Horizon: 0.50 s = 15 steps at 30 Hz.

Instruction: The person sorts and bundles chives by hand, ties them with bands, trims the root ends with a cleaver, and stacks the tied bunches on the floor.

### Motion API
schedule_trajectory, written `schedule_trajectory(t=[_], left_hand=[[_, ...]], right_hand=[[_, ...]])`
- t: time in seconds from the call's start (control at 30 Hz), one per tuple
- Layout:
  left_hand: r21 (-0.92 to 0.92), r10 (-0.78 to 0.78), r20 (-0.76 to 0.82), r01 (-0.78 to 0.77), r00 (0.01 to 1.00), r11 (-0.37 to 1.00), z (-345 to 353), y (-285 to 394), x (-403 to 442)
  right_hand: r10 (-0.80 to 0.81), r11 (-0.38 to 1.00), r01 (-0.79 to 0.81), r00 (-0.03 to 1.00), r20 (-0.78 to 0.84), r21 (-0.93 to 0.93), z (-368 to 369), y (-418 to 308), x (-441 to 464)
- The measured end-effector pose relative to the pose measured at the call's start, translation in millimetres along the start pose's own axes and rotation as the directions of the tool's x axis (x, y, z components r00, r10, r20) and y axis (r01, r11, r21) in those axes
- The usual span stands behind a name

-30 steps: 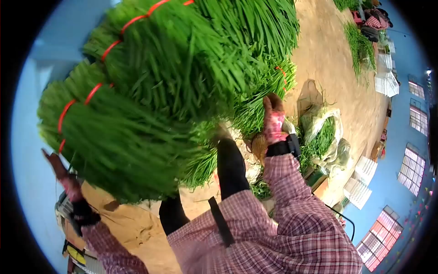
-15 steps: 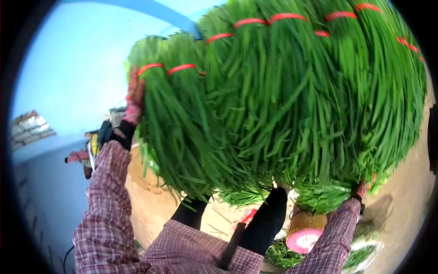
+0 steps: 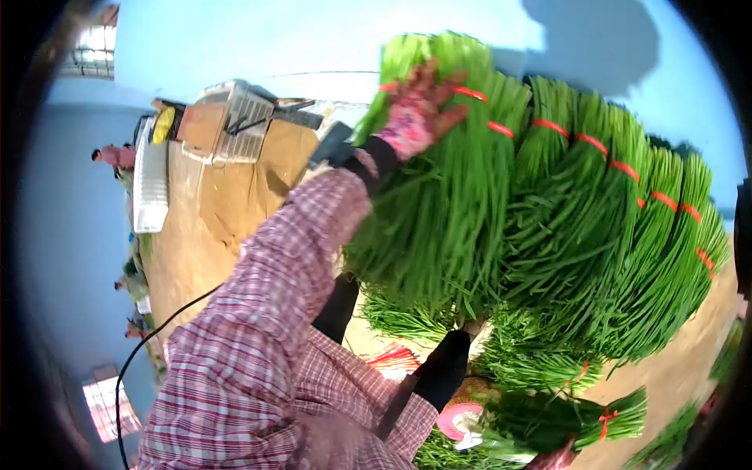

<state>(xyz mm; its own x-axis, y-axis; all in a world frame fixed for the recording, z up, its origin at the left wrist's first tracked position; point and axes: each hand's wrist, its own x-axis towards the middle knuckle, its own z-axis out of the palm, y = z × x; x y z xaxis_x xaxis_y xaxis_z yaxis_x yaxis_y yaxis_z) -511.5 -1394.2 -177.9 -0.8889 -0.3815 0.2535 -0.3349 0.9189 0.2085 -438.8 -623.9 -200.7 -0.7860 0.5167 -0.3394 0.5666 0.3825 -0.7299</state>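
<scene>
My left hand lies with spread fingers on the top of a bundle of long green leaves, like garlic chives, tied with red bands. This bundle is at the left end of a heap of similar tied bundles against the wall. At the bottom edge, my right hand is partly cut off by the frame. It is closed around the underside of a smaller chive bundle with a red tie; the fingertips are hidden.
More chives lie in front of the heap. Close to my legs are red bands and a round pink-topped stool. White crates, cardboard and a black cable are to the left. Other people sit farther off.
The view has turned left. My left hand has gone from the side of the heap's left end onto the top of a bundle. My right hand has drawn back with a small bundle.
</scene>
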Motion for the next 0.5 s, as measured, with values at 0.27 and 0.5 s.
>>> schedule_trajectory(t=[0.27, 0.5], left_hand=[[-0.709, 0.129, 0.137, 0.006, 0.982, 0.706, -122.1, 95.3, -105.7], [-0.864, 0.29, 0.298, 0.386, 0.91, -0.323, -201.1, -2.4, -217.0]], right_hand=[[-0.184, 0.971, 0.085, 0.858, 0.479, 0.222, 99.2, -224.1, -196.5], [-0.133, 0.957, -0.154, 0.52, 0.844, 0.245, 248.5, -301.6, -368.2]])
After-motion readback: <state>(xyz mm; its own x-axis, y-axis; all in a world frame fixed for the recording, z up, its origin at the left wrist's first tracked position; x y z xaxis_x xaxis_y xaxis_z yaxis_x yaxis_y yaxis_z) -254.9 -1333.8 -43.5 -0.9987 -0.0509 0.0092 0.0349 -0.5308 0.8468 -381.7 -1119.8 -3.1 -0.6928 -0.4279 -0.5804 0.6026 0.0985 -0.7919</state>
